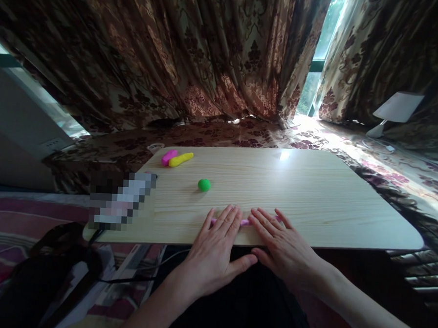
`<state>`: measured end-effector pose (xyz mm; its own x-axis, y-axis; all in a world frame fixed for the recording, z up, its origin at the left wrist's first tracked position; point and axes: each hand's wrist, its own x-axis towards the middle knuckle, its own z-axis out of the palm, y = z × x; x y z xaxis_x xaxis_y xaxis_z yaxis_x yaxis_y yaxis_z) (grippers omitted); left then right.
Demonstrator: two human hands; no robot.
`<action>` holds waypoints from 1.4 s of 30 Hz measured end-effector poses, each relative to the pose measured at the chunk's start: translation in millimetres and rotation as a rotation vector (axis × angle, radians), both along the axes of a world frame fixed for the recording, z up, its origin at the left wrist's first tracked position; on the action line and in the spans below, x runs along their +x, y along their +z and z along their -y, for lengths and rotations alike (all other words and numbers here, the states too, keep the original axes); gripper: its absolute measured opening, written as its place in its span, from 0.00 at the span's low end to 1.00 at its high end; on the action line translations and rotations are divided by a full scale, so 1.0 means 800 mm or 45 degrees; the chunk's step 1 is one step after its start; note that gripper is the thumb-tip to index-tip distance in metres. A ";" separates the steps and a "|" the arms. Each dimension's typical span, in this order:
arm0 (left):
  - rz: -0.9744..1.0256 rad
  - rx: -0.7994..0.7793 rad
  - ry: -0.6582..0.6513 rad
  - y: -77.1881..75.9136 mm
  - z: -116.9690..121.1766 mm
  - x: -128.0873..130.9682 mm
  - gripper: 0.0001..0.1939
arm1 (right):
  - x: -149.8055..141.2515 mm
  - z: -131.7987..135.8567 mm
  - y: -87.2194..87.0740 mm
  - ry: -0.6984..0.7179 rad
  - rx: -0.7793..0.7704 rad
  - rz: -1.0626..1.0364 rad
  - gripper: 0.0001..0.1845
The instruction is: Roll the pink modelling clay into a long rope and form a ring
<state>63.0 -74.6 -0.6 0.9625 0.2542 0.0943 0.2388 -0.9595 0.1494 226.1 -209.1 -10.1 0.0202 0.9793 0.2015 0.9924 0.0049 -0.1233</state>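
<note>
A thin pink roll of modelling clay (246, 222) lies along the near side of the wood-grain table (305, 198). Flat on its left part rests my left hand (216, 249), fingers stretched out. My right hand (279, 243) lies flat over the right part, its fingers also extended. Between the two hands a short stretch of the pink roll shows; the fingers hide most of the rest. Beyond my left hand sits a green ball of clay (203, 184). Farther back on the left, a yellow clay piece (181, 159) touches a magenta clay lump (169, 157).
A blurred-out object (125, 200) covers the table's left edge, with a dark cable below it. Patterned curtains (224, 56) hang behind the table. On the ledge at right stands a white lamp (398, 107). A dark bag (25, 281) lies at lower left.
</note>
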 end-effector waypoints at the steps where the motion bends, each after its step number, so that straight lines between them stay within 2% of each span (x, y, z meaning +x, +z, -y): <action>1: 0.000 0.000 0.007 0.001 0.000 0.001 0.40 | 0.000 -0.002 -0.001 -0.013 0.000 0.003 0.33; 7: 0.008 0.004 -0.032 -0.004 0.007 -0.006 0.42 | -0.009 0.011 -0.006 0.037 -0.022 0.057 0.36; 12: 0.069 0.029 0.018 -0.006 0.001 0.011 0.41 | -0.003 -0.003 -0.010 -0.012 0.014 0.055 0.36; 18: 0.052 0.025 -0.075 -0.009 0.013 -0.013 0.42 | -0.014 0.019 -0.013 0.057 0.012 0.074 0.39; 21: 0.074 0.023 -0.054 -0.011 0.011 -0.006 0.42 | -0.014 0.017 -0.012 0.060 0.009 0.064 0.39; 25: 0.125 0.019 0.010 -0.002 -0.008 0.018 0.39 | 0.009 -0.005 0.004 0.006 -0.021 -0.026 0.33; 29: 0.145 -0.021 0.046 0.005 -0.026 0.009 0.33 | 0.041 0.005 0.020 -0.049 -0.020 -0.132 0.29; 32: 0.222 -0.054 0.113 0.000 -0.036 -0.005 0.25 | 0.057 0.019 0.018 -0.137 0.105 -0.199 0.20; 36: 0.359 -0.141 0.155 -0.003 -0.040 -0.002 0.12 | 0.060 0.019 0.010 -0.167 0.239 -0.356 0.12; 39: 0.453 -0.204 0.131 0.004 -0.044 0.006 0.09 | 0.059 0.015 0.011 -0.231 0.337 -0.432 0.10; 42: 0.465 -0.182 0.106 0.010 -0.054 0.008 0.09 | 0.062 0.016 0.014 -0.217 0.297 -0.457 0.10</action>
